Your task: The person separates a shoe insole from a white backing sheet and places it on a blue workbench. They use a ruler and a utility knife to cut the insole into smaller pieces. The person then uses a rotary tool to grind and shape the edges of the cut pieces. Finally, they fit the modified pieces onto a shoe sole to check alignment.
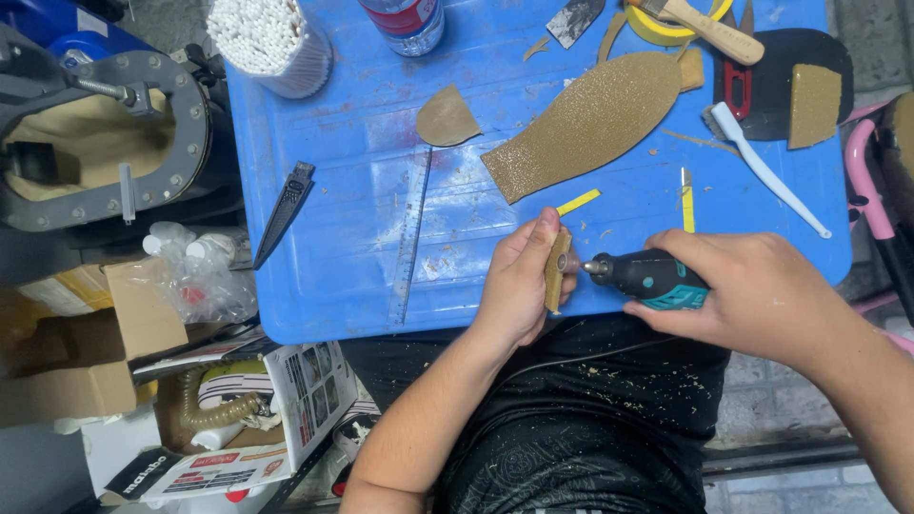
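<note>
My left hand (519, 281) pinches a small tan piece of sole material (556, 269) upright near the front edge of the blue plastic board (333, 190). My right hand (752, 290) grips a black and teal rotary tool (647, 278), its tip touching the edge of the tan piece. A large tan shoe-sole cutout (586, 124) lies on the board just beyond my hands. A smaller rounded tan offcut (446, 118) rests to its left.
A clear ruler (411, 233), a dark blade tool (284, 211), yellow strips (686, 200), a white brush (766, 171), a cup of white sticks (271, 43), a bottle (405, 24), red snips (738, 86) and a black sole (795, 86) lie around. Boxes sit left.
</note>
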